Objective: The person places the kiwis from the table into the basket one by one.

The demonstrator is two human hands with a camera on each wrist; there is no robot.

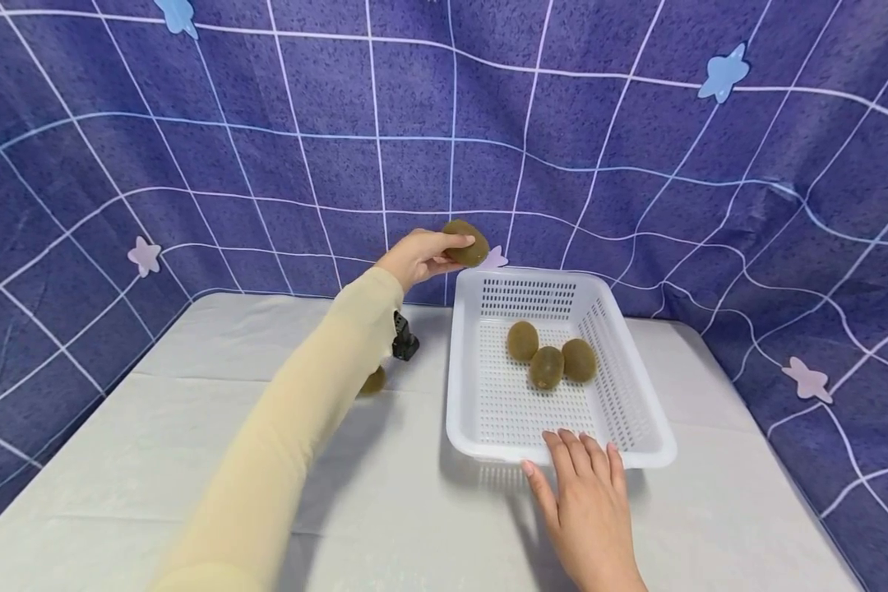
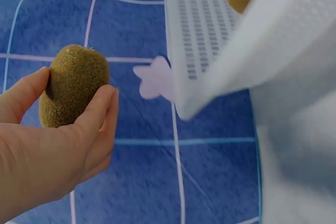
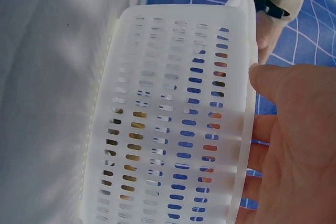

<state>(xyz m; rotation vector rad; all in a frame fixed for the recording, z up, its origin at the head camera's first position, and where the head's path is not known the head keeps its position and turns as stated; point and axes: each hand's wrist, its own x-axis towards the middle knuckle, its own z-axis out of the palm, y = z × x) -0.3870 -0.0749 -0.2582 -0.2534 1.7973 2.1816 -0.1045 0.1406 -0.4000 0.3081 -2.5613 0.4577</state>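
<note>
My left hand [image 1: 419,256] holds a brown fuzzy kiwi [image 1: 468,243] up beside the far left corner of a white plastic basket [image 1: 462,386]. In the left wrist view, the thumb lies on one side of this kiwi [image 2: 73,85] and the fingers on the other. Three more kiwis [image 1: 547,367] lie together inside the basket. At the basket's near side my right hand [image 1: 590,514] grips the rim, fingers over it and thumb at the outer side, as the right wrist view shows along the slotted wall [image 3: 178,119].
Another kiwi [image 1: 372,381] sits on the white-covered table [image 1: 155,460], partly hidden behind the left forearm. A black device [image 1: 404,337] is strapped at the left wrist. Behind the table hangs a purple-blue curtain [image 1: 326,173] with grid lines and stars.
</note>
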